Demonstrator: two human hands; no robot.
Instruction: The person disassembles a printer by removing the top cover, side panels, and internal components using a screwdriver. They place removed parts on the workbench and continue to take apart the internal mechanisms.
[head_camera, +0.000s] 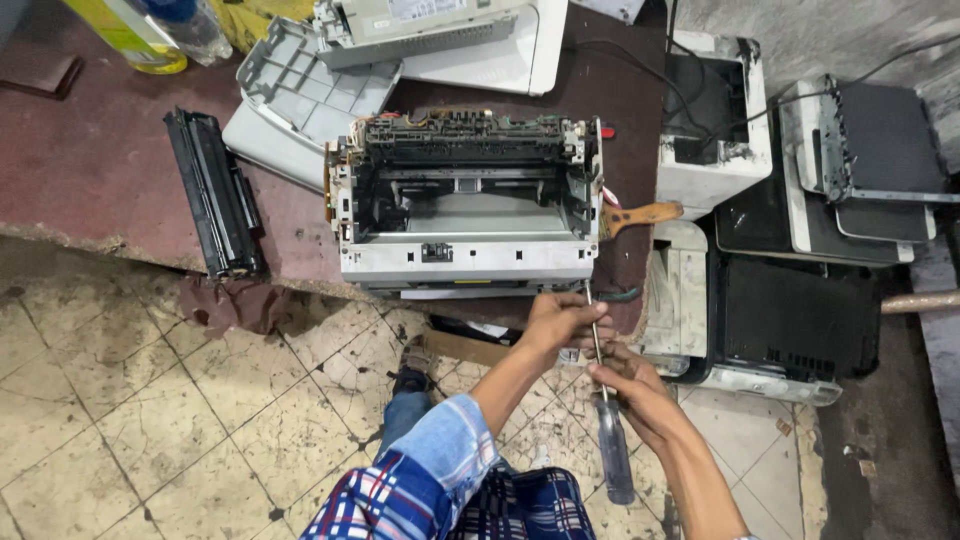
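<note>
A stripped printer chassis (465, 215) stands on a dark red surface with its covers off and its inner frame bare. My right hand (628, 388) grips a long screwdriver (606, 420) by the top of its dark handle; the thin shaft points up to the chassis's lower front right corner. My left hand (562, 320) pinches the shaft just below that corner, fingers closed around it. A plaid sleeve with a blue cuff covers my left forearm.
A black toner cartridge (214, 192) lies left of the chassis, a grey cover panel (300, 100) behind it. A wooden-handled brush (640, 215) sits at the chassis's right side. Several other printers (715, 120) are stacked to the right. Cracked floor tiles (150, 400) lie below.
</note>
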